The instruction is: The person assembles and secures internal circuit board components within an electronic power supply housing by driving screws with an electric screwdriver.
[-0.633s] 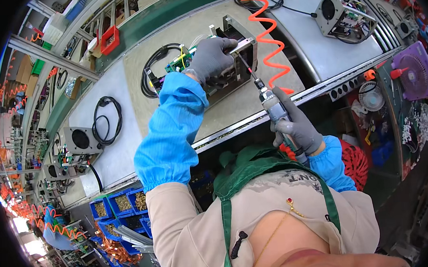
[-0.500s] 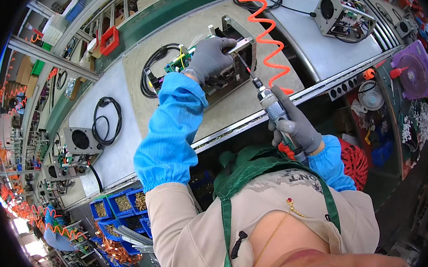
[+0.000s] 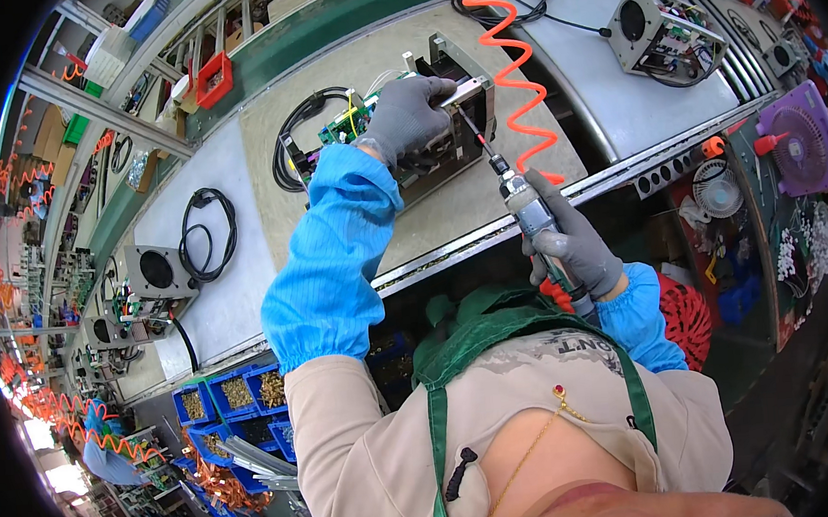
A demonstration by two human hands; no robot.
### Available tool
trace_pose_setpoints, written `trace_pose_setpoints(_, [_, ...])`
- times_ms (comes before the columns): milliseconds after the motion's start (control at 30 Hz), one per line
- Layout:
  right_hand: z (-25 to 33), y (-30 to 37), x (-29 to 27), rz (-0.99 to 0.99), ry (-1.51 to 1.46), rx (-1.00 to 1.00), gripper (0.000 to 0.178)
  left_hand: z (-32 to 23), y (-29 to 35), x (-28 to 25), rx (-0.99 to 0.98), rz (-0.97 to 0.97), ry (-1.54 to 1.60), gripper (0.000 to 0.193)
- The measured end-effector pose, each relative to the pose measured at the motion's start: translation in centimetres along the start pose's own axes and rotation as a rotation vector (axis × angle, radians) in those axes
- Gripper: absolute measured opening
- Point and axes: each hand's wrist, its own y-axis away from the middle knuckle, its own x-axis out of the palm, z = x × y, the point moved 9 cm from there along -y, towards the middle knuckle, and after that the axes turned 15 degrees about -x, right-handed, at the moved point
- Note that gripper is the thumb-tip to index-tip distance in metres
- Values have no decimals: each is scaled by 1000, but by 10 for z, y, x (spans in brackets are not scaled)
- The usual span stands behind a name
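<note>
A metal-framed electronic unit [image 3: 474,127] with a green circuit board [image 3: 336,129] sits on the bench in front of me. My left hand [image 3: 409,117], in a grey glove and blue sleeve cover, lies over it. Its fingers close at the edge of a pale metal bracket [image 3: 463,92]; the fingertips are partly hidden. In my grey-gloved right hand [image 3: 576,247] is a powered screwdriver [image 3: 529,207], its fingers wrapped round the body. The driver slants up and left, and its thin bit [image 3: 474,131] ends at the bracket, close to my left fingers.
An orange coiled hose [image 3: 528,106] hangs just right of the unit. Black cables [image 3: 211,236] lie on the bench, and similar units [image 3: 672,34] stand to either side. Blue bins of small hardware [image 3: 238,393] are at lower left. A purple fan [image 3: 802,138] stands at right.
The screwdriver and my right hand have shifted very slightly. The bit stays at the bracket, and my left hand keeps its place on the unit.
</note>
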Motion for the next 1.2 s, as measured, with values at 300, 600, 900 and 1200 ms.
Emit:
trace_pose_setpoints(300, [-1, 0, -2, 5, 12, 7, 92, -1, 1, -1, 12, -14, -15, 43])
trace_pose_setpoints(600, [1, 1, 0, 6, 3, 17, 91, -1, 1, -2, -12, -11, -2, 44])
trace_pose_setpoints(900, [-3, 0, 1, -17, -114, -13, 85, -4, 2, -3, 15, -5, -8, 43])
trace_pose_setpoints(1200, [-26, 1, -10, -124, -150, 72, 52, -114, 130, 71, 835, 41, -341, 41])
